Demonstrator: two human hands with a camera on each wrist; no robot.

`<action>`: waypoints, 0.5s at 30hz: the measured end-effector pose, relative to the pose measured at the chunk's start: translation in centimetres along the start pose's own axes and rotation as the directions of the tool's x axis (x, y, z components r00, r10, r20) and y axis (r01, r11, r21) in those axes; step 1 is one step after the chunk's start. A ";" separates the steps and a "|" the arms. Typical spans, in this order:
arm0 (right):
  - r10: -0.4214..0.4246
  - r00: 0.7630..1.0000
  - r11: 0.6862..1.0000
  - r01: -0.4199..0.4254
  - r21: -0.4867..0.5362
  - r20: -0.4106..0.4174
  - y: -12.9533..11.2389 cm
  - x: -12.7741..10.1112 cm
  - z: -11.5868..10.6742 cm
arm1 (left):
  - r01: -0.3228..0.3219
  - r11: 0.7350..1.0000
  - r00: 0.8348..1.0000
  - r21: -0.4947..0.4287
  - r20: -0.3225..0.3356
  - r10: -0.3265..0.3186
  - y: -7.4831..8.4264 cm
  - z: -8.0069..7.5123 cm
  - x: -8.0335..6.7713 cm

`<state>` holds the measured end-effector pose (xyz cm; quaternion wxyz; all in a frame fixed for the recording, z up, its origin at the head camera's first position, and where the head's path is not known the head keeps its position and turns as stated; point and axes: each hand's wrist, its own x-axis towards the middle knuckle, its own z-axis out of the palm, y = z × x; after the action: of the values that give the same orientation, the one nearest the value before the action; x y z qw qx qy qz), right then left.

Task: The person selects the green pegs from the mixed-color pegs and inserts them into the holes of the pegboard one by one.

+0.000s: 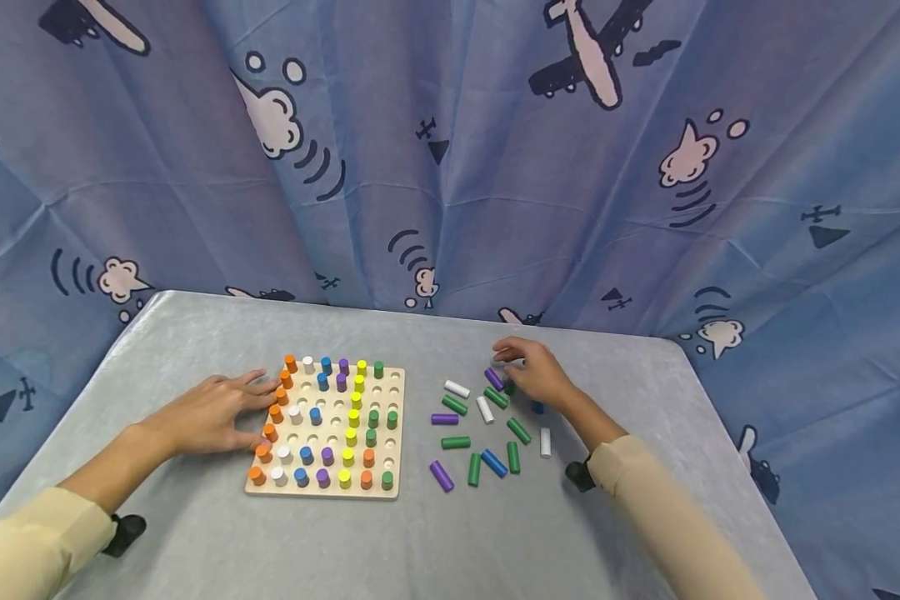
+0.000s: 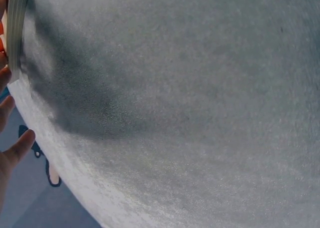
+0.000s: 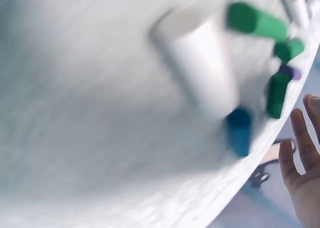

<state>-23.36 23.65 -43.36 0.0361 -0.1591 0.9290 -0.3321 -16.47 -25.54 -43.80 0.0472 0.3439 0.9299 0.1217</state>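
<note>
A wooden pegboard (image 1: 322,490) lies on the table, with orange, white, blue, purple, yellow and green pegs standing in part of its holes. My left hand (image 1: 213,414) rests at the board's left edge, fingers spread beside the orange pegs (image 1: 275,414). In the left wrist view only fingertips and the board's edge show. To the right of the board, my right hand (image 1: 537,372) hovers over loose pegs, nearest a purple peg (image 1: 494,379). Its fingers look relaxed in the right wrist view, and I see nothing held. A blue peg (image 3: 239,133) lies below it.
Several green pegs (image 1: 455,442), purple pegs (image 1: 442,476) and white pegs (image 1: 545,442) lie scattered between the board and my right forearm. A blue peg (image 1: 494,463) is among them. Behind the grey table (image 1: 450,542) hangs a blue printed curtain (image 1: 375,167).
</note>
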 end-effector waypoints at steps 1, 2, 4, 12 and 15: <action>0.012 1.000 1.000 -0.012 -0.002 -0.002 0.4 -0.3 -0.2 | 0.001 1.000 1.000 0.000 0.001 -0.001 0.0 0.0 0.0; 0.023 1.000 1.000 -0.023 0.006 -0.003 0.8 -0.6 -0.3 | 0.001 1.000 1.000 -0.001 0.001 -0.001 0.1 0.0 0.0; 0.032 0.999 0.999 -0.032 0.032 0.004 1.5 -1.1 -0.4 | -0.001 1.000 1.000 -0.001 0.002 0.001 0.1 0.0 0.0; 0.035 0.999 0.992 -0.040 0.117 0.039 3.6 -1.6 -0.1 | 0.000 1.000 1.000 0.002 0.003 0.000 0.1 0.0 0.0; 0.050 0.998 0.993 -0.053 0.106 0.032 3.8 -1.4 -0.1 | 0.003 1.000 1.000 0.002 0.003 -0.003 0.1 -0.1 0.0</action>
<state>-23.07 26.95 -45.75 0.0666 -0.1375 0.9131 -0.3781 -16.41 -25.47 -43.70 0.0484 0.3427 0.9305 0.1202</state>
